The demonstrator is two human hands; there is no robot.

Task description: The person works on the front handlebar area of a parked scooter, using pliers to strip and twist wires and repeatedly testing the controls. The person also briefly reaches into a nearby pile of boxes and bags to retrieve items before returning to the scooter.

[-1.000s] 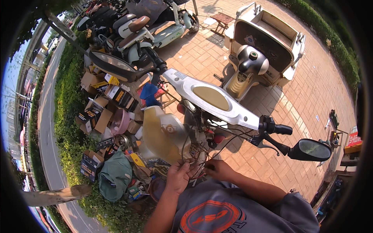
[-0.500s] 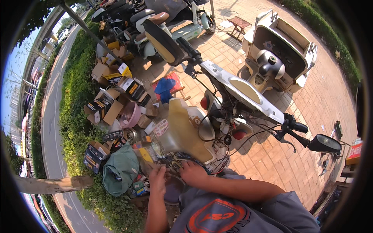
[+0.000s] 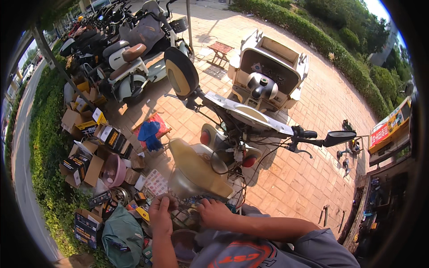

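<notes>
In the head view, my left hand (image 3: 161, 212) is curled near the lower edge of a beige plastic scooter panel (image 3: 192, 167); what its fingers hold is too small to make out. My right hand (image 3: 210, 212) is beside it, fingers bent over a jumble of small parts and wires below the panel, their hold unclear. Above the panel is the scooter's white handlebar cover (image 3: 246, 111), with hanging cables (image 3: 241, 178), two red lamps (image 3: 249, 161) and mirrors at both ends.
Cardboard boxes (image 3: 73, 120), a pink basin (image 3: 114, 172) and a green bag (image 3: 123, 236) crowd the left beside the hedge. Blue gloves (image 3: 149, 134) lie on a red stool. Parked scooters (image 3: 125, 53) and a white three-wheeler (image 3: 270, 71) stand behind, a workbench (image 3: 380, 205) at right.
Both hands have moved left from the cables toward the pile under the panel. The camera has tilted upward, and the handlebar with its left mirror now sits at a different angle.
</notes>
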